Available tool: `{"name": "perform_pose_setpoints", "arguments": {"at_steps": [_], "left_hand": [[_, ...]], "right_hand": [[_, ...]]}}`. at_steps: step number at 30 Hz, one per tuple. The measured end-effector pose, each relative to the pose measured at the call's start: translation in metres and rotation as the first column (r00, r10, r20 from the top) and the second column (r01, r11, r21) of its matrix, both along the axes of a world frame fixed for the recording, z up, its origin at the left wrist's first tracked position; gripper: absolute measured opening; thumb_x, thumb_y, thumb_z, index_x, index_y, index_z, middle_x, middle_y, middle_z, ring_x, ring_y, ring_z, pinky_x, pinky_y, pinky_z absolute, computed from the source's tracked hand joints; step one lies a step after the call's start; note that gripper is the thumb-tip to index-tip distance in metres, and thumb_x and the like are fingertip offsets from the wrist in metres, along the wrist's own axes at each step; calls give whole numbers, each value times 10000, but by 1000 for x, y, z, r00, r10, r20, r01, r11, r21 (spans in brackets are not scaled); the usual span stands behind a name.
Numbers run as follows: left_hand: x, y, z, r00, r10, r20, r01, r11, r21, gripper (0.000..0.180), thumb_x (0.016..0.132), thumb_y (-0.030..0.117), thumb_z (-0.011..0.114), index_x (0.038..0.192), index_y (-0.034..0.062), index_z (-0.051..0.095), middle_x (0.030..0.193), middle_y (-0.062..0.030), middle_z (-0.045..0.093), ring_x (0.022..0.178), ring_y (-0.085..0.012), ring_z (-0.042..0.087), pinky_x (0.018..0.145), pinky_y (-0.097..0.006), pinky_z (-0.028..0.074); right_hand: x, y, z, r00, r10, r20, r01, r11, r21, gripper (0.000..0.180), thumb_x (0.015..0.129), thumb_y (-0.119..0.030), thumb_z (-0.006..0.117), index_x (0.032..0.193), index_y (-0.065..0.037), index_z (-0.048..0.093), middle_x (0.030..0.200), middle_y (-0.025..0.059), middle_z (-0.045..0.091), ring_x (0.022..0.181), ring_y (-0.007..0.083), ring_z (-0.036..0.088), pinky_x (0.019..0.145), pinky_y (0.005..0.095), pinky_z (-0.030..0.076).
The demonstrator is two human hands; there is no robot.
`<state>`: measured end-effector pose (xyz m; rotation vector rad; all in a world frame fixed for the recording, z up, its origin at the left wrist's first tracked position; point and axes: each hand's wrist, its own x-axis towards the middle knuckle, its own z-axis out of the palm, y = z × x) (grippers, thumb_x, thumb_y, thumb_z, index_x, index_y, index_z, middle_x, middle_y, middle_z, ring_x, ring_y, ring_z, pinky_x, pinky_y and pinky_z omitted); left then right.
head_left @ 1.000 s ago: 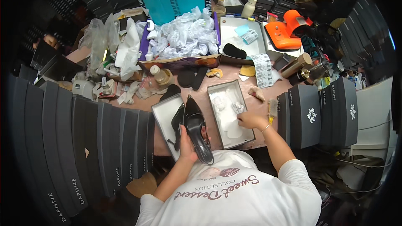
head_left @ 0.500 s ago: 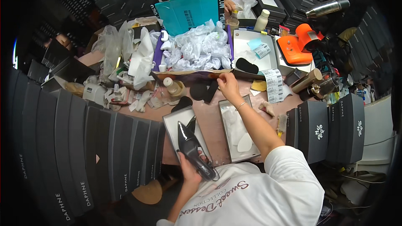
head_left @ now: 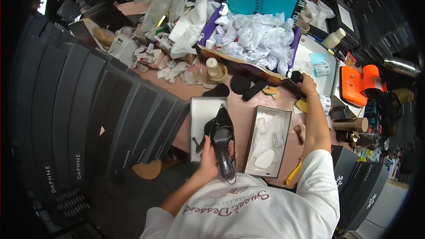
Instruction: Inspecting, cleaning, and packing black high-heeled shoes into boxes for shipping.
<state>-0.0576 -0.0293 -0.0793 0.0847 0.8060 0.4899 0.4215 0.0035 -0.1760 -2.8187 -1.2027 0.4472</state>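
Observation:
My left hand (head_left: 206, 156) is closed around a black pointed slingback heel (head_left: 222, 139), toe pointing away and inner sole facing up. Beneath it, a second black shoe (head_left: 198, 143) shows its thin heel over the open grey-white shoebox (head_left: 195, 116). At the far right of the table, my right hand (head_left: 308, 85) has its fingers bent around a black insole-shaped pad (head_left: 295, 77) in the white tray (head_left: 323, 79); the fingers partly hide the pad. Between my arms lies another shallow box (head_left: 288, 126) with white paper and a white oval piece inside.
A purple-edged carton (head_left: 248, 67) full of crumpled white plastic stands at the back. Stacked dark shoeboxes (head_left: 106, 115) line the left, with more at the lower right. An orange tape dispenser (head_left: 352, 86), a glue jar (head_left: 213, 68) and a black round pad (head_left: 240, 84) lie around.
My right hand has moved right from the carton's front edge to the black pad in the tray. The held shoe has turned more upright in my left hand. The whole view has swung.

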Motion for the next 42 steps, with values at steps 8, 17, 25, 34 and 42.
{"name": "perform_pose_setpoints", "arguments": {"at_steps": [8,17,25,34,42], "left_hand": [[15,0,-3,998,-33,-45,33,999,4,770,894,703,303,1005,-10,571,815,-90,573,726,-210,564,816,-411,507],[-8,-35,5,1000,-18,-7,18,1000,-1,734,908,684,295,1031,15,570,835,-82,576,741,-206,582,790,-397,512],[-6,-41,4,996,26,-80,-27,1000,-9,762,897,716,254,895,22,569,731,-63,554,666,-192,546,652,-297,462],[20,-30,-8,982,61,-178,-44,994,98,770,870,749,270,948,57,598,771,-34,568,700,-172,530,699,-307,469],[14,-44,-62,976,80,-200,-27,966,256,723,899,667,387,1357,108,418,1320,-79,509,1236,-214,476,1041,-385,389]], "right_hand": [[8,-28,-24,976,219,1,-199,886,419,322,816,-209,608,1091,-44,636,1099,172,614,1036,357,572,908,409,461],[18,11,-19,990,142,1,-141,988,-67,549,728,-272,762,1233,-174,570,1178,127,576,1091,323,571,865,491,489],[-34,-20,52,999,-24,-45,50,620,783,489,810,-176,617,1245,6,490,1139,250,572,1047,388,560,918,425,443],[-254,-108,114,682,395,-616,56,811,582,326,815,-131,634,1103,21,618,796,59,616,740,133,581,684,294,483],[-363,-86,72,881,435,-188,-231,740,632,111,815,-88,585,832,17,617,827,190,601,755,384,597,662,446,487]]}}
